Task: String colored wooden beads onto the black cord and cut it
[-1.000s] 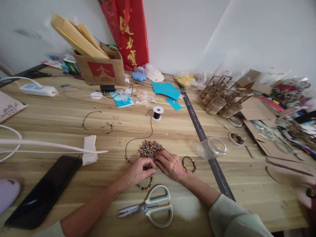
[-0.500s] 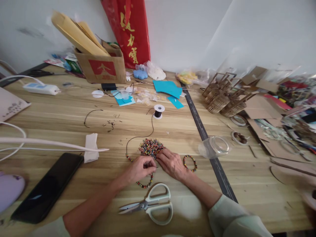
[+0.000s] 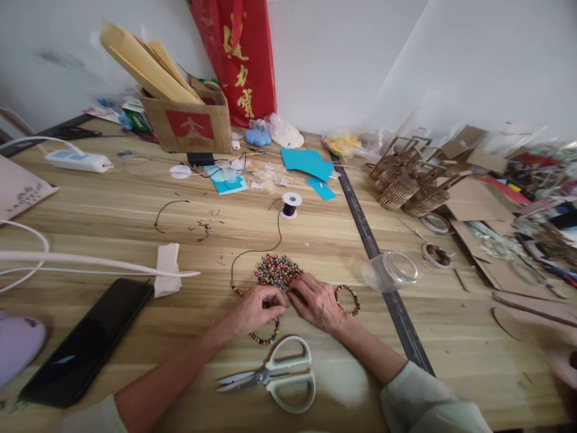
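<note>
**Two hands at a pile of beads**

On the left of the wooden tabletop [image 3: 112,210] we see a black phone [image 3: 85,343] and a folded white tissue [image 3: 166,269]. Our left hand [image 3: 255,310] is closed, its fingers pinching a black cord [image 3: 252,251] that already carries some beads [image 3: 264,338]. Just behind it lies the pile of coloured beads [image 3: 276,270]. Our right hand [image 3: 318,302] touches the edge of this pile; we cannot tell if its fingers grip something. The cord runs to a small spool [image 3: 289,204]. White scissors [image 3: 279,376] lie near us. Further right are a finished bead bracelet [image 3: 347,299] and a clear jar [image 3: 391,270] on its side.
</note>
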Motion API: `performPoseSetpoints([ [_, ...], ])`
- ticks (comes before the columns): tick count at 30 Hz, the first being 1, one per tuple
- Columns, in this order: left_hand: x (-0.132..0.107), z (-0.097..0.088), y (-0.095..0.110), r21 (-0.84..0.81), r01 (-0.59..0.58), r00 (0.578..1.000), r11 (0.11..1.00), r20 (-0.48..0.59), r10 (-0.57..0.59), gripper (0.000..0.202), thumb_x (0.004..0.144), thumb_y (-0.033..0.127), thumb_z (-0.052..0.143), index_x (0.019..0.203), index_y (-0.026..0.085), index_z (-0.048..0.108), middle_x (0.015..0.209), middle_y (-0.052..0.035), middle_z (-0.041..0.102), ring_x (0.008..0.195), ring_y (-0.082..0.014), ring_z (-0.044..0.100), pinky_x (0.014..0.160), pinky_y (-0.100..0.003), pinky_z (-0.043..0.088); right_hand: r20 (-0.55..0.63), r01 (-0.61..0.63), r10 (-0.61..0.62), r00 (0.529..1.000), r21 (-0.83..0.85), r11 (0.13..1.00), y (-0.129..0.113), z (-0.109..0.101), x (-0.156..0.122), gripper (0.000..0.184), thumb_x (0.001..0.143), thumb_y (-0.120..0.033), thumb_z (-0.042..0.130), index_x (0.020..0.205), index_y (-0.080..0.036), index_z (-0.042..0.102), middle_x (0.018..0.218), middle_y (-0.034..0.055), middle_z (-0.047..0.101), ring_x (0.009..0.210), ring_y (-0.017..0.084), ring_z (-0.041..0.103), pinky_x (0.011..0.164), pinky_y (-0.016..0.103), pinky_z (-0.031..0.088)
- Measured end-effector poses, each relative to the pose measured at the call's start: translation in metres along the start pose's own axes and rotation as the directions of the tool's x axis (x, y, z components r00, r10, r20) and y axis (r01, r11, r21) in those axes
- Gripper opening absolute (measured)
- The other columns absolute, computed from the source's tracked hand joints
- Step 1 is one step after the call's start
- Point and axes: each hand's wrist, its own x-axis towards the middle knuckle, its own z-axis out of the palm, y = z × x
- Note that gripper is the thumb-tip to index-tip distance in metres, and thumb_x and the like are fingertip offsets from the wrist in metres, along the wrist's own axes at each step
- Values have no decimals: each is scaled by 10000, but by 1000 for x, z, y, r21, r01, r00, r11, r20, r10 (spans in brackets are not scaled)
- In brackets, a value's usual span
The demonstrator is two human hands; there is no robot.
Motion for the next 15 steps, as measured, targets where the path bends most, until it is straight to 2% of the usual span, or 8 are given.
performPoseSetpoints([
  [15, 0, 1, -1, -2, 18, 1000, 1000, -2, -18, 58, 734, 154, 581, 677, 146, 590, 547, 36, 555, 525, -101, 500, 522, -200, 405, -14, 6, -6, 1000, 15, 1000, 1, 0, 0, 156, 959, -224, 478, 907, -180, 618, 833, 68, 625, 784, 171, 593, 649, 249, 458],
])
